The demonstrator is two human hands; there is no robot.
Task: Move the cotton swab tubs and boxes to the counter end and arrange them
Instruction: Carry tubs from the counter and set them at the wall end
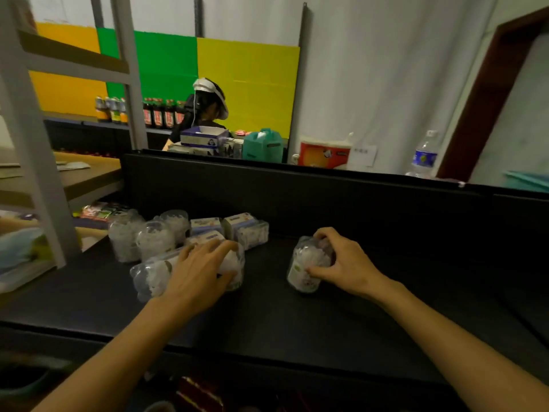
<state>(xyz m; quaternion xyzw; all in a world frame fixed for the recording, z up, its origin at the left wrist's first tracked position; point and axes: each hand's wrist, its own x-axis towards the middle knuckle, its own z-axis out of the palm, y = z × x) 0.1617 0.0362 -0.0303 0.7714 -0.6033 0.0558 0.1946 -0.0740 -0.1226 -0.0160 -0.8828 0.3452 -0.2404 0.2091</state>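
Right hand [341, 263] is curled round a lone tub [307, 267] standing approx. upright mid-bench, fingers over the lid end, thumb low on the wall. Left hand [205, 270] lies over a tub on its side [154, 276] at the left group, fingers spread and bent over it, thumb against the near wall; a light hold, not a firm clamp.

Rest of stock sits at the left end of the bench [267, 316]: three upright tubs [154, 237] w/ two or three boxes [206, 226] just behind and beside them, touching or near touching.

Handling, as judged: clear thin-walled plastic, packed w/ swabs, so light and fairly stiff but smooth; walls may flex, lids may pop if squeezed. Take tubs round the mid-wall, not by the lid. The lying tub can roll; stand it up before sliding. Boxes are light card; grip across the short sides.

Frame is blurred at the left group; exact box count unclear.
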